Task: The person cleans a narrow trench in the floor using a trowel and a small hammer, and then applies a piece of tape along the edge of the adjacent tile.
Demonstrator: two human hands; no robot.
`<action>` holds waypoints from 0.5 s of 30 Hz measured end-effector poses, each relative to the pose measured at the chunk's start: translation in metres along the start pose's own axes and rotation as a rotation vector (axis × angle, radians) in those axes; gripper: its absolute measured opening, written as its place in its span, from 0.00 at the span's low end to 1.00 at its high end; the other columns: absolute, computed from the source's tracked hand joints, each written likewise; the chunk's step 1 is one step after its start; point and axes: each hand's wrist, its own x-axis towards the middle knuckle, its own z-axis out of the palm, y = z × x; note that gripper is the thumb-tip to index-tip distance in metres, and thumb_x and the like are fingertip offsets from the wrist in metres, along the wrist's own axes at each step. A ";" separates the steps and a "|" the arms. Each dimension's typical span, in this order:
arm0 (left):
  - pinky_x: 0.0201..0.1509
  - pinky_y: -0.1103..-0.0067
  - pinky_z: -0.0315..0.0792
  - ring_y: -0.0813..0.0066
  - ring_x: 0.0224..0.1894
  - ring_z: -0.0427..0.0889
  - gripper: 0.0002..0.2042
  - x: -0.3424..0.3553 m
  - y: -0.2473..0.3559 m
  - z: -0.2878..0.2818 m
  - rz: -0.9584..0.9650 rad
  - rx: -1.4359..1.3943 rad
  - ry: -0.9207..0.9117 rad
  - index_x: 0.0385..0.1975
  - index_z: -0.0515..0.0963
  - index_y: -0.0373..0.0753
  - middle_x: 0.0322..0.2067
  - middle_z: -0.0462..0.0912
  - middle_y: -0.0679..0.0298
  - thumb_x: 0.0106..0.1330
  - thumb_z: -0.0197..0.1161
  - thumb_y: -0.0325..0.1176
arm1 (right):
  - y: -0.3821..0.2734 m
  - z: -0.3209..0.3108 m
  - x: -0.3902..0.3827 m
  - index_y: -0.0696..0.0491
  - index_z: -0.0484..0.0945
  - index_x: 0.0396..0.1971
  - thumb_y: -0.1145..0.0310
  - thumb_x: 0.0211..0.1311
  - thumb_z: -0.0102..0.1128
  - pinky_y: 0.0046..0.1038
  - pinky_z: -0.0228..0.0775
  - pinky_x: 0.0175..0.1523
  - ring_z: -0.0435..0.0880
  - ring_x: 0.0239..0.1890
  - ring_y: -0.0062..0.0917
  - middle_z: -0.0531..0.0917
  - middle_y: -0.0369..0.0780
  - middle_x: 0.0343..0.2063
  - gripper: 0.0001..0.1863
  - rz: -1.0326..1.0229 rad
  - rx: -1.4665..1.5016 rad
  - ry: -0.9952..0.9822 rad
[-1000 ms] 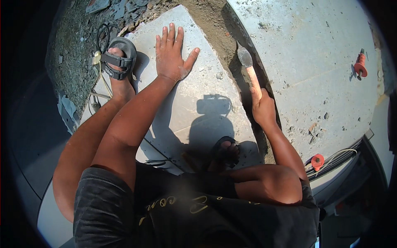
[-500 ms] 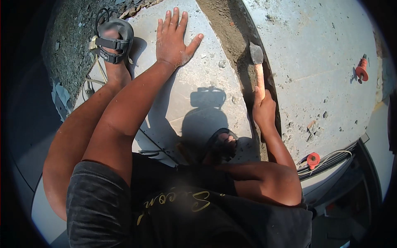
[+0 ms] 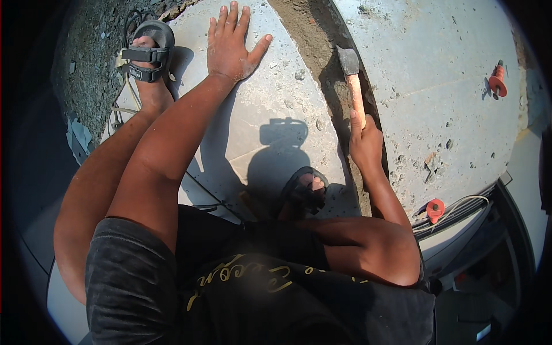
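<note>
So the person's right hand [image 3: 366, 144] is wrapped around the wooden handle of a hammer [image 3: 355, 92], thumb laid along it; the hammer is over the sandy gap [image 3: 310, 43] between two pale slabs, and I can't tell if its head touches the dirt. The left hand [image 3: 233, 54] holds nothing; it's palm down on the near slab [image 3: 276, 98], fingers and thumb spread wide.

Risk-wise, the gap looks tight, so a sideways swing could smack the knuckles or hammer head into the edge of the far slab [image 3: 425, 109]; loose grit under that left palm could make it skid if much weight leans on it; the sandal [image 3: 158, 49] leaves toes bare, so flying chips could sting. The cord [image 3: 129, 95] beside that foot might snag it if the foot shifts; the red-handled tool [image 3: 498, 80] is well off to the right, clear of both hands.
</note>
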 end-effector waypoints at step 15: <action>0.79 0.58 0.40 0.53 0.77 0.50 0.40 -0.003 -0.005 0.007 -0.010 0.052 -0.008 0.73 0.60 0.39 0.75 0.54 0.50 0.69 0.52 0.63 | 0.037 -0.013 -0.054 0.58 0.70 0.31 0.51 0.72 0.57 0.43 0.70 0.26 0.80 0.24 0.55 0.77 0.52 0.18 0.22 -0.263 0.128 0.075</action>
